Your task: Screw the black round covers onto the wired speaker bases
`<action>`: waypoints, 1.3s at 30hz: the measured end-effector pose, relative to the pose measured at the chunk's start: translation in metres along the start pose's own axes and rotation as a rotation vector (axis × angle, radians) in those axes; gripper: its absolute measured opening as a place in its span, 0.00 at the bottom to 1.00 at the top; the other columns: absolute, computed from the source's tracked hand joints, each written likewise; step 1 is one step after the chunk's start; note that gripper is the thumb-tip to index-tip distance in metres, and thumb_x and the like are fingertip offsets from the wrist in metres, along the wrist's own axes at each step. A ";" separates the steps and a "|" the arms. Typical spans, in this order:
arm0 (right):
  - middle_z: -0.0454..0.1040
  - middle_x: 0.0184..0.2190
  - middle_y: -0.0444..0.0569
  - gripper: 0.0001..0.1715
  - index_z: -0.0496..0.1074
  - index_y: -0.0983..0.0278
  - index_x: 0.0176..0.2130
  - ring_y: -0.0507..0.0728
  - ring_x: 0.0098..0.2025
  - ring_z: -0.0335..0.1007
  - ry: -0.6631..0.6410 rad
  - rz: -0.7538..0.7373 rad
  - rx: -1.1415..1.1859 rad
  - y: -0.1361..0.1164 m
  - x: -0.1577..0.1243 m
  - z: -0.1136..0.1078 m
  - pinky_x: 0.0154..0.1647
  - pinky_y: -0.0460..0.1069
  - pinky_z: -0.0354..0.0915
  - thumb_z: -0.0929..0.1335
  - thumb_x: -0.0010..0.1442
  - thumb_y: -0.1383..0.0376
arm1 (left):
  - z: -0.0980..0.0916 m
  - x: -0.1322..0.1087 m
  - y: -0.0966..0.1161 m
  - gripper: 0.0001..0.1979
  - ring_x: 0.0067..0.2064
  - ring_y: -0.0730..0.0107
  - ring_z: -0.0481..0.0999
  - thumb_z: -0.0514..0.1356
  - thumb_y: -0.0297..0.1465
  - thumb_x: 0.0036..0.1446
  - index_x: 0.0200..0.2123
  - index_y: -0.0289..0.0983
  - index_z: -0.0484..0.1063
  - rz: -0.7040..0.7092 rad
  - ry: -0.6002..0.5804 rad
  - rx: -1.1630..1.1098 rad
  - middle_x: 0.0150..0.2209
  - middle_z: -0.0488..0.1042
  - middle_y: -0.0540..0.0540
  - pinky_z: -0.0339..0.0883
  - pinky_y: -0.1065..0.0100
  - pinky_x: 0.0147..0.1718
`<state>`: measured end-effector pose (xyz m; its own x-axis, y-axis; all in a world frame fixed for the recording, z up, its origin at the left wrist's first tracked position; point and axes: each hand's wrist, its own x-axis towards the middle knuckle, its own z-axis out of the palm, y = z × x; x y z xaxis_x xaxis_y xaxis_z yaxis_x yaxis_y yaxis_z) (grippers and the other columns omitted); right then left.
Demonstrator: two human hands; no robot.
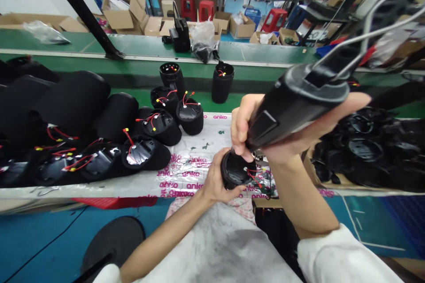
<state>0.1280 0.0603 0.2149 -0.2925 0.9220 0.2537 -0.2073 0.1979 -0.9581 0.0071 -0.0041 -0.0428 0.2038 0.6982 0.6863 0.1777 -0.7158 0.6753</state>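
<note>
My left hand (215, 181) is closed around a black cylindrical speaker body (236, 170) with red wires showing at its open end, held just above the table edge. My right hand (265, 128) grips a black electric screwdriver (299, 97) that hangs from grey cables running up to the right. The tool's tip points down into the speaker body's open end; the tip itself is hidden behind my fingers.
Several black speaker bodies with red wires (146, 150) lie and stand on the left of the table, over a printed plastic sheet (189, 172). A box of black parts (368, 150) sits at the right. A green conveyor (133, 46) and cardboard boxes (122, 6) are beyond.
</note>
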 end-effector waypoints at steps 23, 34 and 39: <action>0.81 0.27 0.47 0.34 0.87 0.60 0.35 0.54 0.18 0.73 0.279 -0.410 -0.085 0.016 -0.073 -0.085 0.15 0.48 0.67 0.73 0.66 0.34 | -0.008 0.005 0.007 0.54 0.73 0.36 0.74 0.70 0.58 0.67 0.82 0.38 0.52 -0.061 -0.007 -0.105 0.72 0.69 0.28 0.71 0.41 0.72; 0.82 0.23 0.53 0.53 0.89 0.64 0.35 0.55 0.10 0.66 0.192 -0.383 0.115 0.080 -0.065 -0.098 0.03 0.49 0.50 0.64 0.65 0.21 | -0.005 -0.003 0.002 0.57 0.74 0.32 0.73 0.73 0.59 0.63 0.82 0.40 0.53 -0.111 -0.002 -0.175 0.74 0.69 0.28 0.68 0.36 0.74; 0.83 0.24 0.53 0.46 0.89 0.68 0.35 0.56 0.15 0.73 0.165 -0.290 0.141 0.023 -0.074 -0.120 0.10 0.48 0.63 0.73 0.61 0.27 | -0.005 -0.001 0.002 0.57 0.74 0.32 0.73 0.73 0.59 0.63 0.82 0.40 0.53 -0.095 -0.009 -0.175 0.74 0.69 0.28 0.69 0.37 0.73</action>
<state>0.2569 0.0361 0.1581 -0.0506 0.8779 0.4762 -0.3897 0.4216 -0.8187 0.0026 -0.0063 -0.0407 0.2024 0.7617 0.6155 0.0267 -0.6326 0.7740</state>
